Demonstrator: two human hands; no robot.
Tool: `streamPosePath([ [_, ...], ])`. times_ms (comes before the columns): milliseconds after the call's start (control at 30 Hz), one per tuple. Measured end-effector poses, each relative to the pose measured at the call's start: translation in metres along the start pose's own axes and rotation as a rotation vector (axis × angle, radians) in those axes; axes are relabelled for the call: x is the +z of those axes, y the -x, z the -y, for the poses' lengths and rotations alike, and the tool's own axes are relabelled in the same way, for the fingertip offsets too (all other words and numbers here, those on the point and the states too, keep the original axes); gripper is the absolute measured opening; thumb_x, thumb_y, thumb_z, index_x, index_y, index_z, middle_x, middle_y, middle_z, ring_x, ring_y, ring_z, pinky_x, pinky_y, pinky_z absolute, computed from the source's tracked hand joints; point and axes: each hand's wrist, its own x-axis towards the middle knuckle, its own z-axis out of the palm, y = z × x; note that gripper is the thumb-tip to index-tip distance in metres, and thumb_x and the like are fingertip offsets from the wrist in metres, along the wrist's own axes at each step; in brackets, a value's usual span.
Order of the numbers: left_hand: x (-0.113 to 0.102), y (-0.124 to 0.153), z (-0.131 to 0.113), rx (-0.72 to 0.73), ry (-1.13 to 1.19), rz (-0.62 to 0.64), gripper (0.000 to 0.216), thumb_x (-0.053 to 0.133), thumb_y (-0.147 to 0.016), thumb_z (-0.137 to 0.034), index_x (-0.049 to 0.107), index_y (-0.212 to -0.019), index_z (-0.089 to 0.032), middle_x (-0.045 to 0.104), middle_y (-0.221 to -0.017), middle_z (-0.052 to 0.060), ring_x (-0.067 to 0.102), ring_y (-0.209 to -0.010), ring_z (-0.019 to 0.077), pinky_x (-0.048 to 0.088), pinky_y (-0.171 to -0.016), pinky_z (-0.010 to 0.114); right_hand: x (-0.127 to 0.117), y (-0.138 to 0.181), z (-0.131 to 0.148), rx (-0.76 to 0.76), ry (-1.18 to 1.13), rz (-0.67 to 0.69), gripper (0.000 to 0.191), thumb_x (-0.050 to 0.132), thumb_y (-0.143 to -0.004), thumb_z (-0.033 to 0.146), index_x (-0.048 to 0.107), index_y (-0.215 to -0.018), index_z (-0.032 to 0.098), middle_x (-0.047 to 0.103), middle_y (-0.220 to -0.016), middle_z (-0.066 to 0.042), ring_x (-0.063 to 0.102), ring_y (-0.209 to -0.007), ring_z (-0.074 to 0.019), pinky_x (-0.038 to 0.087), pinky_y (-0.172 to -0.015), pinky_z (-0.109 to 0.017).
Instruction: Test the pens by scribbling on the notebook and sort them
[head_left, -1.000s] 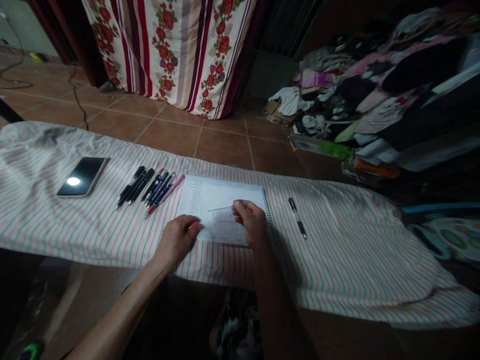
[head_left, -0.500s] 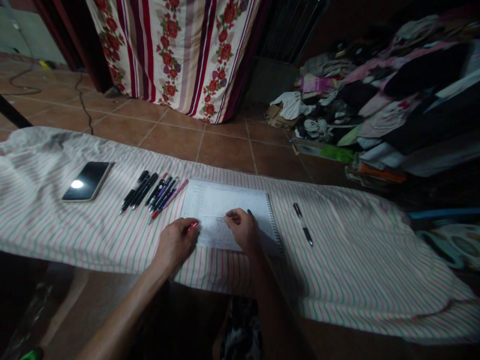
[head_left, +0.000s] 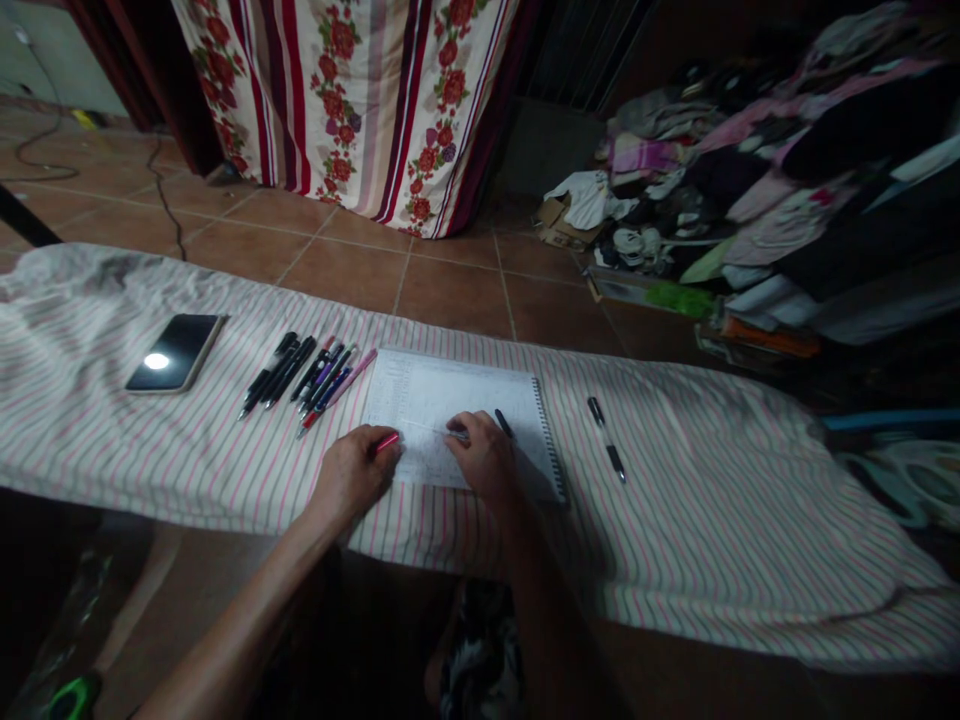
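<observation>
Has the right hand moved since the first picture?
Yes. Against the notebook, the right hand has shifted left, away from the spiral edge, and slightly toward the person.

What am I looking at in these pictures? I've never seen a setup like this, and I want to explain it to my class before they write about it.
There is no machine here: a person works with two bare hands, left hand and right hand. One camera, worn on the head, looks forward and down. The surface is covered by a striped cloth. On it, from left to right, lie a phone, a group of pens, a spiral notebook and a single pen. The left hand holds a small pinkish-red piece; the right pinches something thin and pale, too small to identify, over the notebook.
</observation>
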Motion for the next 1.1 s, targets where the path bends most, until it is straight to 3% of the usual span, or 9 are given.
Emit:
streamPosePath([
  [267, -0.001, 0.0, -0.001, 0.009, -0.04, 0.017, 0.025, 0.049, -0.08, -0.033, 0.067, -0.09, -0.019, 0.068, -0.084, 0.005, 0.062, -0.077, 0.0172, 0.045, -0.069, 0.026, -0.007, 0.002, 0.002, 0.016, 0.027, 0.051, 0.017, 0.06, -0.071, 0.019, 0.062, -0.088, 0.018, 0.058, -0.089, -0.007, 0.057, -0.076, -0.0181, 0.044, -0.072, -0.03],
  [700, 0.002, -0.002, -0.008, -0.003, -0.172, 0.062, 0.03, 0.045, -0.081, -0.036, 0.066, -0.096, -0.021, 0.07, -0.092, 0.005, 0.063, -0.084, 0.02, 0.044, -0.07, 0.028, -0.023, 0.006, -0.001, 0.029, 0.003, 0.122, 0.033, 0.065, -0.071, 0.026, 0.06, -0.102, 0.017, 0.057, -0.094, -0.007, 0.053, -0.066, -0.0127, 0.045, -0.074, -0.03],
  [900, 0.003, -0.003, -0.009, -0.016, -0.168, 0.069, 0.032, 0.045, -0.081, -0.037, 0.065, -0.098, -0.02, 0.07, -0.091, 0.006, 0.063, -0.085, 0.021, 0.044, -0.071, 0.029, -0.026, 0.005, -0.009, 0.032, -0.088, 0.156, 0.028, 0.063, -0.071, 0.017, 0.061, -0.098, 0.012, 0.059, -0.091, -0.008, 0.056, -0.066, -0.0124, 0.047, -0.069, -0.027],
  [1100, 0.004, -0.004, -0.009, -0.013, -0.185, 0.058, 0.03, 0.046, -0.081, -0.036, 0.066, -0.097, -0.021, 0.07, -0.092, 0.006, 0.064, -0.087, 0.0226, 0.044, -0.072, 0.031, -0.026, 0.005, -0.004, -0.044, -0.052, 0.156, 0.029, 0.047, -0.073, 0.002, 0.062, -0.095, 0.011, 0.06, -0.089, -0.009, 0.058, -0.08, -0.0147, 0.046, -0.077, -0.027],
])
